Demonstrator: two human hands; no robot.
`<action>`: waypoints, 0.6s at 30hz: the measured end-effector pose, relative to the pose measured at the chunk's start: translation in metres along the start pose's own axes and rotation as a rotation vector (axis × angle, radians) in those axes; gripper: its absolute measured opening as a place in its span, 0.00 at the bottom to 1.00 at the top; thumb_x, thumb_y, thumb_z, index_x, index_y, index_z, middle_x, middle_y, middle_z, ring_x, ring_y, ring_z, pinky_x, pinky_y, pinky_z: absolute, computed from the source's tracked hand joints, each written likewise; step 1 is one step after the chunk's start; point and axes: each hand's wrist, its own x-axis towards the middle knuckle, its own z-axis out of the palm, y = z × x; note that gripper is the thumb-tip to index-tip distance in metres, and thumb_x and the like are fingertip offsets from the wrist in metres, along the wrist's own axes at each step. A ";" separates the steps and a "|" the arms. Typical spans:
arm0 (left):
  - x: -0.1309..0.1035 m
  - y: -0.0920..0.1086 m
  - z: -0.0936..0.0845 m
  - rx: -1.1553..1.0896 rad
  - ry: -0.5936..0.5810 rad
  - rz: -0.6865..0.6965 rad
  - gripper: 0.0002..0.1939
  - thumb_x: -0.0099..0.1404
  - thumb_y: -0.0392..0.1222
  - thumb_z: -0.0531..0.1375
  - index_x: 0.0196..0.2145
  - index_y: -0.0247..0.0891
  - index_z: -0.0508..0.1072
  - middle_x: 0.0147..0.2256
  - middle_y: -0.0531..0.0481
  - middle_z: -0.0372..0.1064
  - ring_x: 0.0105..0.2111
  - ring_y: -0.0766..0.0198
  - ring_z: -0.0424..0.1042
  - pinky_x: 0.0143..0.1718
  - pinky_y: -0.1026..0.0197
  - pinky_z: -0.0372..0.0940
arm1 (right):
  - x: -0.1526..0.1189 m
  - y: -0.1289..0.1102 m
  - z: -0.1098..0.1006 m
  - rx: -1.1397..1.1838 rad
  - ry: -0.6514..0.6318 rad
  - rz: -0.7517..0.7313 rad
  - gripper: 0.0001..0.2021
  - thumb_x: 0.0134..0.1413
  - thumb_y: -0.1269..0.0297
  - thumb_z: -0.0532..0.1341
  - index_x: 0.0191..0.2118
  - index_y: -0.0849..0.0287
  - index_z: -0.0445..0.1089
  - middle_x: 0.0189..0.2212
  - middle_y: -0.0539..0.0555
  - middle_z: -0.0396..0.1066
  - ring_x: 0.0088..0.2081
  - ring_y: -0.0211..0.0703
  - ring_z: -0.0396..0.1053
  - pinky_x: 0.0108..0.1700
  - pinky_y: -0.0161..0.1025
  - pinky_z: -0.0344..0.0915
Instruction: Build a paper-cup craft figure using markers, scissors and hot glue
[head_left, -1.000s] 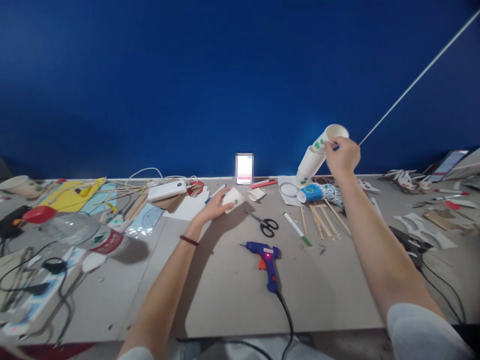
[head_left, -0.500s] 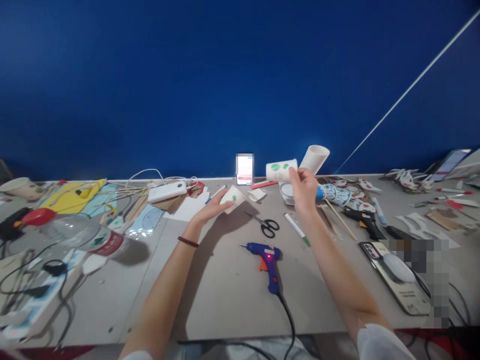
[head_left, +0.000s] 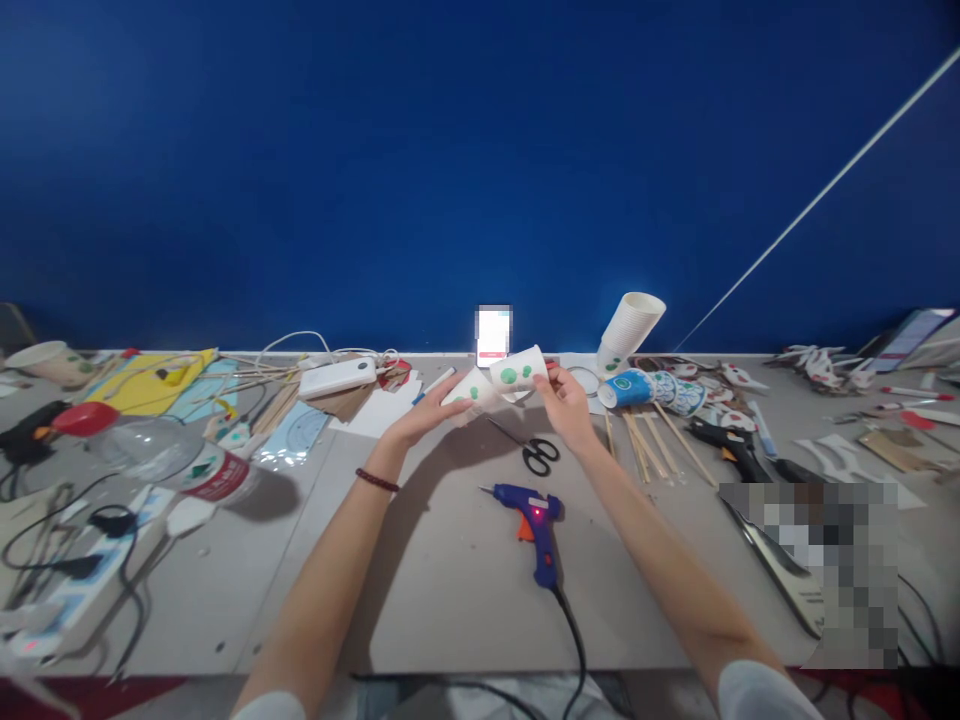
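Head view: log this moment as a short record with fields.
left hand: left hand holds a paper cup with green dots
right hand: right hand holds a second dotted cup, its base beside the first
below hands: scissors, blue glue gun with red light on
right of hands: tilted stack of cups, wooden sticks
surface: grey table

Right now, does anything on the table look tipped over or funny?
Yes. The stack of white cups by the wall leans over instead of standing straight, and a blue cup lies on its side beside it. The glue gun glows red.
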 end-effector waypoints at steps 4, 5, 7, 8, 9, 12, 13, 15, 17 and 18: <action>0.000 0.003 0.003 0.055 -0.007 0.018 0.38 0.58 0.57 0.62 0.63 0.48 0.59 0.66 0.50 0.50 0.66 0.46 0.47 0.62 0.49 0.54 | -0.005 -0.002 0.004 0.047 -0.073 0.092 0.17 0.53 0.47 0.60 0.30 0.57 0.63 0.24 0.48 0.67 0.26 0.38 0.64 0.31 0.37 0.62; 0.000 0.004 0.004 0.067 -0.007 0.017 0.38 0.58 0.58 0.62 0.63 0.48 0.59 0.67 0.51 0.50 0.67 0.46 0.46 0.63 0.49 0.53 | -0.006 -0.001 0.005 0.063 -0.093 0.111 0.17 0.52 0.46 0.60 0.30 0.57 0.64 0.24 0.48 0.68 0.26 0.39 0.65 0.31 0.37 0.63; 0.001 0.004 0.005 0.083 -0.001 0.015 0.38 0.57 0.58 0.62 0.63 0.47 0.60 0.67 0.51 0.49 0.67 0.47 0.45 0.64 0.50 0.51 | -0.008 0.001 0.008 0.102 -0.137 0.128 0.18 0.51 0.46 0.61 0.31 0.57 0.65 0.26 0.50 0.71 0.29 0.40 0.68 0.34 0.38 0.65; 0.001 0.004 0.006 0.086 0.003 0.015 0.38 0.57 0.58 0.62 0.63 0.47 0.60 0.67 0.51 0.49 0.67 0.47 0.45 0.64 0.50 0.50 | -0.009 0.003 0.010 0.124 -0.162 0.126 0.17 0.51 0.46 0.61 0.33 0.57 0.67 0.29 0.51 0.73 0.31 0.41 0.70 0.36 0.39 0.67; 0.001 0.004 0.006 0.086 0.007 0.012 0.38 0.57 0.58 0.62 0.63 0.46 0.60 0.67 0.51 0.49 0.67 0.47 0.45 0.64 0.50 0.50 | -0.009 0.004 0.010 0.143 -0.191 0.118 0.17 0.51 0.47 0.62 0.36 0.58 0.68 0.33 0.53 0.74 0.35 0.43 0.71 0.40 0.40 0.68; 0.000 0.005 0.006 0.084 0.014 -0.004 0.38 0.57 0.58 0.62 0.63 0.47 0.59 0.67 0.51 0.49 0.67 0.48 0.46 0.64 0.50 0.49 | -0.009 0.006 0.010 0.134 -0.301 0.085 0.19 0.49 0.52 0.65 0.44 0.58 0.72 0.43 0.56 0.76 0.44 0.48 0.73 0.49 0.45 0.67; 0.000 0.006 0.006 0.088 0.014 -0.011 0.38 0.57 0.58 0.62 0.63 0.47 0.59 0.67 0.51 0.49 0.67 0.48 0.45 0.64 0.50 0.49 | -0.010 0.005 0.009 0.100 -0.328 0.077 0.19 0.48 0.54 0.66 0.44 0.58 0.73 0.44 0.57 0.76 0.46 0.50 0.73 0.50 0.47 0.67; -0.001 0.007 0.005 0.097 0.011 -0.022 0.39 0.57 0.58 0.62 0.63 0.47 0.60 0.67 0.51 0.48 0.67 0.48 0.44 0.65 0.50 0.49 | -0.010 0.003 0.006 0.023 -0.355 0.072 0.16 0.48 0.56 0.66 0.42 0.59 0.75 0.43 0.57 0.77 0.46 0.53 0.73 0.51 0.49 0.66; -0.002 0.008 0.006 0.096 0.009 -0.030 0.39 0.57 0.58 0.62 0.63 0.46 0.60 0.67 0.51 0.47 0.68 0.47 0.42 0.65 0.50 0.48 | -0.011 0.001 0.004 -0.021 -0.351 0.082 0.15 0.49 0.57 0.65 0.40 0.59 0.77 0.41 0.57 0.78 0.45 0.54 0.74 0.51 0.50 0.66; -0.002 0.008 0.006 0.089 0.010 -0.033 0.39 0.57 0.58 0.62 0.63 0.46 0.60 0.67 0.50 0.47 0.68 0.47 0.42 0.65 0.50 0.48 | -0.012 -0.001 0.004 -0.027 -0.352 0.090 0.15 0.49 0.57 0.65 0.40 0.60 0.77 0.41 0.57 0.78 0.45 0.54 0.74 0.51 0.50 0.66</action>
